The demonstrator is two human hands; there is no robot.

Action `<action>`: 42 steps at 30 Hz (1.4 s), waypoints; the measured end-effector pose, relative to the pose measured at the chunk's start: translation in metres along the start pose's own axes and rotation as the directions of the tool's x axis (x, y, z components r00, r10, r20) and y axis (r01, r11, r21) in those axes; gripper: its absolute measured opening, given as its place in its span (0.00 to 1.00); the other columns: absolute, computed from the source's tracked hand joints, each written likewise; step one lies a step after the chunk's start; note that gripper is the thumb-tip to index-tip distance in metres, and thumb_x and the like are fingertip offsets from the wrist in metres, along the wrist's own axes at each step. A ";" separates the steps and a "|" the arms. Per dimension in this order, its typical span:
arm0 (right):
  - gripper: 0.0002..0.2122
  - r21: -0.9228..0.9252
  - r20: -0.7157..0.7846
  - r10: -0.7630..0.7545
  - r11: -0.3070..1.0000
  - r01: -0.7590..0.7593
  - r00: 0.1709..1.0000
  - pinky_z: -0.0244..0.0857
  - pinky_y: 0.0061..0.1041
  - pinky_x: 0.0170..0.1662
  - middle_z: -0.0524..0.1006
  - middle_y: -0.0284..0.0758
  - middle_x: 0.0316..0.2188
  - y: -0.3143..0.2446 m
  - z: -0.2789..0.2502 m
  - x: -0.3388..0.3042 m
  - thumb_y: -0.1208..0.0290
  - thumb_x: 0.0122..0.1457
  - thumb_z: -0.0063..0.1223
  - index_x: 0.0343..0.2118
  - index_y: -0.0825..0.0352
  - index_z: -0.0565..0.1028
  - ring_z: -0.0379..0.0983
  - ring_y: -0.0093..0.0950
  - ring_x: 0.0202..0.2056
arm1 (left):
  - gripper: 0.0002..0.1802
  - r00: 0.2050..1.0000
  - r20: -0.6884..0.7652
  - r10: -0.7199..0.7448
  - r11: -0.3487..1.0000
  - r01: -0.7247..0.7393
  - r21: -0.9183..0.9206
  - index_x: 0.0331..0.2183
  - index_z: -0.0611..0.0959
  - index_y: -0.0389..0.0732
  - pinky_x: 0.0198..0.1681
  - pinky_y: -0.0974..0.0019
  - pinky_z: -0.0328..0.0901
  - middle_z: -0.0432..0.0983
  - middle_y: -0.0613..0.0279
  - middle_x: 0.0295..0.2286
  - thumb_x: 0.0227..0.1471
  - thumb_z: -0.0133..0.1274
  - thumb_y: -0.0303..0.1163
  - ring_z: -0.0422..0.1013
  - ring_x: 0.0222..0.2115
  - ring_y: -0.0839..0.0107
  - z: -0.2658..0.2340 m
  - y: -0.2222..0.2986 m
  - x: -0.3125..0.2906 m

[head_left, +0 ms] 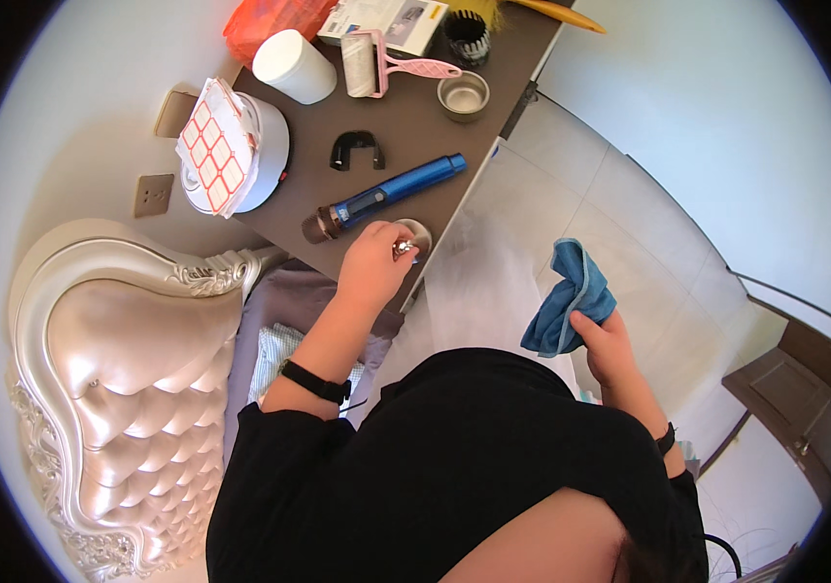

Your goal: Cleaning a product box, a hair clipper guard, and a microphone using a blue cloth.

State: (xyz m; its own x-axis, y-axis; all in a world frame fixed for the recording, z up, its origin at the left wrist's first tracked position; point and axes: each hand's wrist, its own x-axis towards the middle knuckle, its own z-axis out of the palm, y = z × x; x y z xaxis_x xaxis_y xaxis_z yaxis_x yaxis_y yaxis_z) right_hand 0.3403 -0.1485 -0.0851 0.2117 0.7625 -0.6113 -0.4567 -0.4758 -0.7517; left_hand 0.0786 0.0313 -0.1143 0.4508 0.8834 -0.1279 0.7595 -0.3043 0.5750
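Over the near end of the brown tabletop (308,219), my left hand (374,260) is closed on a small shiny silver piece (404,248); its kind is too small to make out. Right by those fingers sits a round, pale dish-like thing (416,233), partly hidden by the hand. A blue microphone (391,194) with a bronze-coloured head lies just beyond my left hand. Off to the right, away from the table, my right hand (606,340) grips a crumpled blue cloth (569,303) between thumb and fingers.
Farther back on the table are a black U-shaped piece (357,150), a small metal bowl (463,95), a pink-handled lint roller (363,66), a white canister (294,66) and a white round appliance (265,155). A tufted headboard (148,360) stands at the left.
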 end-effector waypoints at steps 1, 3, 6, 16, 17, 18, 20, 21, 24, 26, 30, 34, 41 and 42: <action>0.18 -0.032 0.024 -0.036 0.999 0.036 0.999 0.59 0.26 0.49 0.72 0.33 0.41 0.005 -0.005 -0.003 0.75 0.53 0.51 0.47 0.72 0.65 0.67 0.24 0.43 | 0.10 0.999 0.026 -0.026 0.991 0.029 -0.130 0.28 0.78 0.39 0.30 0.68 0.66 0.71 0.60 0.28 0.38 0.58 0.26 0.71 0.26 0.66 -0.001 0.013 0.000; 0.18 -0.011 0.051 -0.100 0.995 0.101 0.994 0.59 0.26 0.49 0.72 0.33 0.41 0.011 -0.011 -0.010 0.74 0.53 0.51 0.47 0.72 0.65 0.67 0.24 0.43 | 0.12 0.997 0.073 -0.020 0.955 0.040 -0.293 0.30 0.78 0.36 0.31 0.75 0.65 0.71 0.62 0.29 0.37 0.60 0.23 0.69 0.27 0.76 -0.004 0.042 -0.005; 0.19 0.062 0.102 -0.249 0.968 0.243 0.963 0.58 0.26 0.49 0.71 0.34 0.41 0.024 -0.019 -0.019 0.72 0.54 0.51 0.48 0.72 0.64 0.66 0.24 0.43 | 0.12 0.988 0.082 0.130 0.852 -0.069 -0.518 0.30 0.78 0.36 0.33 0.75 0.64 0.71 0.62 0.29 0.38 0.59 0.23 0.69 0.28 0.75 0.006 0.077 -0.022; 0.24 0.122 0.147 -0.440 0.897 0.425 0.886 0.56 0.28 0.52 0.67 0.36 0.48 0.105 -0.020 -0.087 0.69 0.54 0.52 0.52 0.72 0.60 0.63 0.26 0.49 | 0.15 0.880 0.106 0.463 0.741 -0.319 -0.591 0.31 0.77 0.38 0.37 0.70 0.62 0.73 0.60 0.31 0.35 0.61 0.24 0.69 0.32 0.70 0.046 0.106 -0.106; 0.24 0.114 0.149 -0.447 0.894 0.434 0.882 0.56 0.28 0.52 0.67 0.36 0.48 0.114 -0.018 -0.092 0.69 0.54 0.52 0.52 0.72 0.60 0.63 0.26 0.49 | 0.15 0.855 0.142 0.499 0.740 -0.335 -0.583 0.31 0.77 0.38 0.38 0.69 0.63 0.73 0.60 0.31 0.35 0.61 0.24 0.69 0.32 0.70 0.046 0.103 -0.115; 0.25 0.150 0.154 -0.461 0.885 0.440 0.874 0.54 0.29 0.53 0.66 0.36 0.49 0.123 -0.017 -0.096 0.69 0.54 0.52 0.53 0.72 0.59 0.62 0.26 0.50 | 0.15 0.828 0.178 0.531 0.739 -0.350 -0.576 0.31 0.77 0.38 0.38 0.69 0.63 0.74 0.59 0.32 0.35 0.62 0.25 0.70 0.32 0.69 0.047 0.100 -0.123; 0.26 0.180 0.165 -0.478 0.874 0.451 0.863 0.53 0.30 0.54 0.66 0.37 0.50 0.137 -0.012 -0.105 0.68 0.54 0.52 0.54 0.72 0.58 0.61 0.27 0.51 | 0.15 0.810 0.110 0.577 0.713 -0.433 -0.552 0.31 0.77 0.38 0.38 0.68 0.64 0.73 0.59 0.31 0.36 0.62 0.25 0.70 0.32 0.69 0.051 0.096 -0.139; 0.28 0.211 0.178 -0.483 0.870 0.446 0.857 0.53 0.30 0.54 0.65 0.37 0.50 0.143 -0.008 -0.110 0.68 0.53 0.53 0.54 0.72 0.57 0.61 0.27 0.51 | 0.15 0.822 0.126 0.555 0.699 -0.380 -0.606 0.32 0.77 0.38 0.39 0.69 0.64 0.73 0.60 0.31 0.36 0.62 0.25 0.70 0.33 0.71 0.053 0.093 -0.148; 0.29 0.248 0.197 -0.509 0.853 0.460 0.838 0.53 0.30 0.54 0.65 0.37 0.50 0.155 0.007 -0.124 0.68 0.51 0.56 0.54 0.71 0.57 0.61 0.28 0.51 | 0.17 0.844 0.143 0.517 0.630 -0.262 -0.731 0.34 0.77 0.39 0.38 0.72 0.65 0.72 0.62 0.33 0.37 0.62 0.25 0.70 0.34 0.74 0.057 0.086 -0.171; 0.30 0.252 0.198 -0.533 0.839 0.483 0.823 0.53 0.30 0.54 0.66 0.37 0.50 0.163 0.013 -0.133 0.68 0.50 0.57 0.54 0.71 0.58 0.62 0.28 0.51 | 0.18 0.844 0.236 0.481 0.688 -0.197 -0.698 0.35 0.77 0.40 0.37 0.71 0.66 0.72 0.63 0.34 0.36 0.62 0.25 0.69 0.34 0.74 0.051 0.087 -0.185; 0.29 0.247 0.089 -0.485 0.857 0.452 0.870 0.55 0.29 0.53 0.68 0.37 0.47 0.177 0.019 -0.146 0.70 0.47 0.59 0.52 0.71 0.60 0.64 0.28 0.49 | 0.21 0.794 0.167 0.585 0.672 -0.358 -0.648 0.37 0.76 0.42 0.36 0.69 0.67 0.71 0.63 0.36 0.35 0.63 0.26 0.69 0.35 0.73 0.053 0.082 -0.207; 0.31 0.296 -0.059 -0.490 0.823 0.484 0.870 0.62 0.31 0.49 0.69 0.40 0.46 0.191 0.023 -0.156 0.66 0.44 0.61 0.51 0.70 0.62 0.68 0.32 0.46 | 0.34 0.745 0.078 0.663 0.591 -0.456 -0.665 0.44 0.72 0.41 0.39 0.67 0.66 0.69 0.59 0.41 0.31 0.66 0.29 0.68 0.39 0.69 0.053 0.076 -0.221; 0.27 0.314 0.019 -0.455 0.848 0.427 0.890 0.58 0.31 0.52 0.68 0.38 0.48 0.214 0.027 -0.173 0.71 0.48 0.55 0.52 0.70 0.61 0.64 0.30 0.49 | 0.43 0.642 0.113 0.758 0.602 -0.622 -0.500 0.48 0.68 0.36 0.46 0.63 0.61 0.69 0.51 0.42 0.28 0.67 0.39 0.66 0.43 0.56 0.060 0.055 -0.240; 0.25 0.336 0.057 -0.450 0.849 0.407 0.891 0.55 0.30 0.53 0.67 0.38 0.49 0.215 0.028 -0.176 0.75 0.50 0.52 0.52 0.71 0.61 0.62 0.29 0.51 | 0.42 0.642 0.161 0.749 0.621 -0.596 -0.509 0.49 0.67 0.35 0.47 0.62 0.60 0.68 0.50 0.43 0.30 0.66 0.38 0.65 0.44 0.55 0.059 0.055 -0.242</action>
State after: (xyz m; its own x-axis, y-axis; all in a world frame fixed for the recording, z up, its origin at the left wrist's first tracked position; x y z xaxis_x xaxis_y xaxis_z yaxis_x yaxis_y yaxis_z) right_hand 0.1812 -0.3723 -0.1320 0.3447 0.9187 -0.1927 -0.5922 0.0535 -0.8040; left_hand 0.0386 -0.2206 -0.0996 0.9343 0.2818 0.2184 -0.0363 -0.5343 0.8445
